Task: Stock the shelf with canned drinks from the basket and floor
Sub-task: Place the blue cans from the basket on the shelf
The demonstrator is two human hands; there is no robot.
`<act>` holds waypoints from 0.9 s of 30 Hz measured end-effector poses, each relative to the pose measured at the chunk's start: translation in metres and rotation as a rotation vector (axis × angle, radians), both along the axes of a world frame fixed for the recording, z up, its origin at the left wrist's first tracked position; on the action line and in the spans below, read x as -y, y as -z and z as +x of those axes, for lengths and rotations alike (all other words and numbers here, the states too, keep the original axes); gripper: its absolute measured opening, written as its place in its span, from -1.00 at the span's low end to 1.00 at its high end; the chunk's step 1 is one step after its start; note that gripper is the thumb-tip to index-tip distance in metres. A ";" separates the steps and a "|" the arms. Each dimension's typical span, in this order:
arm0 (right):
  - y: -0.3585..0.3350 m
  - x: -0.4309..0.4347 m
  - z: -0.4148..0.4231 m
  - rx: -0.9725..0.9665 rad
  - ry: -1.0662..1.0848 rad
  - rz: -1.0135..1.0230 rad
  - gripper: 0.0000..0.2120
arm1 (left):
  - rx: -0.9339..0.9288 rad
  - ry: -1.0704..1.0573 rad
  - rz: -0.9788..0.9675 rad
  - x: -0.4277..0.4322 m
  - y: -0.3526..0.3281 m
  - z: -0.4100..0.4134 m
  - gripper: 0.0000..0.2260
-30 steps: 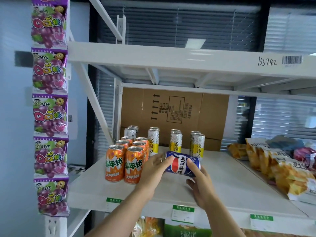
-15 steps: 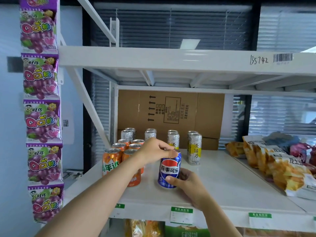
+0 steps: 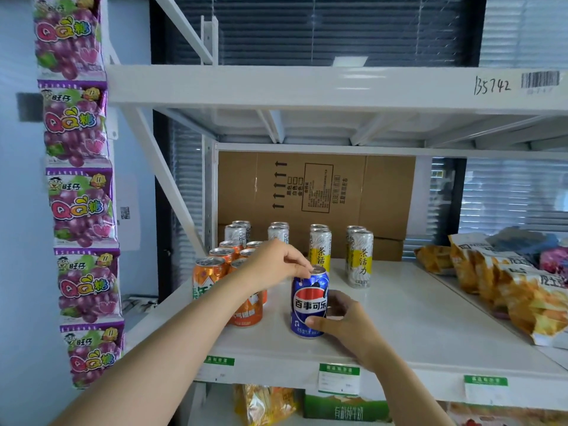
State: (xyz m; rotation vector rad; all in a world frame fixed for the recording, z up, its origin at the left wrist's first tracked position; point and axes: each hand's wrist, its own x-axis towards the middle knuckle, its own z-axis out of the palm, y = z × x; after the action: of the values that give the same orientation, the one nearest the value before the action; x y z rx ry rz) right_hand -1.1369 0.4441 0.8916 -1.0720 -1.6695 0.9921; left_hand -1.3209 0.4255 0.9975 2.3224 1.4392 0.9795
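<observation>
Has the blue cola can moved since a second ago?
Yes. The blue cola can was tipped on its side above the shelf; now it stands upright on it, right of the orange cans.

The blue can (image 3: pixel 309 302) reads "百事可乐". The tall silver cans (image 3: pixel 360 259) read "茶活力". The hanging candy bags (image 3: pixel 76 201) read "旺仔 QQ糖". The upper shelf beam (image 3: pixel 307 90) bears handwritten "135742".

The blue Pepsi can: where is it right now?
Head view: the blue Pepsi can stands upright near the shelf's front edge, right of the orange cans, between both hands.
</observation>
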 end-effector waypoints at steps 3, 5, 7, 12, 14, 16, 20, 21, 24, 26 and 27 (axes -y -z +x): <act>0.002 -0.002 -0.003 0.054 0.057 0.025 -0.48 | -0.117 -0.006 0.010 -0.001 -0.007 0.001 -0.84; 0.002 -0.005 -0.007 0.099 0.071 0.035 -0.50 | -0.205 -0.015 0.007 -0.006 -0.012 0.002 -0.85; 0.000 -0.011 -0.012 0.126 0.075 0.032 -0.51 | -0.288 -0.027 0.008 -0.011 -0.018 0.002 -0.87; -0.004 -0.034 -0.032 0.131 0.117 0.019 -0.56 | -0.388 -0.053 0.010 -0.033 -0.030 -0.002 -0.86; -0.003 -0.046 -0.040 0.148 0.164 0.026 -0.56 | -0.383 -0.078 0.013 -0.045 -0.030 -0.002 -0.86; -0.002 -0.059 -0.048 0.158 0.207 0.025 -0.54 | -0.366 -0.106 0.016 -0.057 -0.030 -0.003 -0.88; -0.006 -0.083 -0.061 0.201 0.288 0.014 -0.53 | -0.394 -0.126 0.038 -0.084 -0.029 -0.007 -0.88; -0.007 -0.088 -0.064 0.217 0.298 0.009 -0.53 | -0.397 -0.132 0.038 -0.090 -0.028 -0.009 -0.89; -0.013 -0.101 -0.070 0.260 0.311 -0.003 -0.53 | -0.412 -0.153 0.036 -0.106 -0.028 -0.011 -0.91; -0.013 -0.109 -0.072 0.273 0.308 0.012 -0.53 | -0.425 -0.160 0.035 -0.114 -0.028 -0.012 -0.91; -0.011 -0.112 -0.072 0.254 0.306 0.019 -0.54 | -0.434 -0.161 0.032 -0.117 -0.029 -0.013 -0.91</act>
State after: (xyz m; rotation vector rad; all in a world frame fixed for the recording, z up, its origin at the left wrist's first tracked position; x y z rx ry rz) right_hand -1.2094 0.5560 0.9030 -1.4386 -1.6437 0.6622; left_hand -1.3343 0.5430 1.0264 2.5858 1.8023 0.5532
